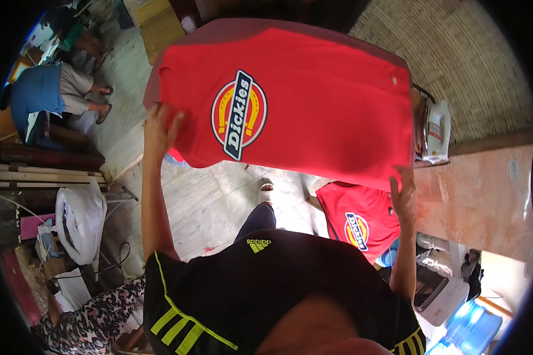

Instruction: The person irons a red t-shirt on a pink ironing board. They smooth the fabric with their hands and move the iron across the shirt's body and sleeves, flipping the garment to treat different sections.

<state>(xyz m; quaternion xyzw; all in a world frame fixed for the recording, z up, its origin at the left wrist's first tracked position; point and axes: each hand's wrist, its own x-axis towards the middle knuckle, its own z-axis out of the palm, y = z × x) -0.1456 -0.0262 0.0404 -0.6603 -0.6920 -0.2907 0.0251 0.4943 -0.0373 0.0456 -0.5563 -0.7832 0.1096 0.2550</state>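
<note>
1. Red cloth garment with a round yellow-and-white badge print (314, 112): one, spread over the board before us, print upward and toward the left.
2. Dark pinkish padded board (237, 23): one, beneath the garment, its rim showing along the far side.
3. Left hand (163, 127): at the garment's left edge, fingers bent and spaced apart; whether they pinch cloth, we cannot tell.
4. Right hand (403, 192): at the near right corner, fingers lightly curled; whether they grasp the hem, we cannot tell.
5. Tension: in our judgement, best light and equal from both sides; a lopsided pull could skew the badge.
6. Surface: darker shading near the left hand may be a fold; we do well to smooth outward from the middle.
7. White iron-like appliance (437, 136): just beyond the right end; we best keep our fingers clear.
8. Second red garment with a matching badge (376, 207): below, near our right forearm; best left unsnagged.
</note>
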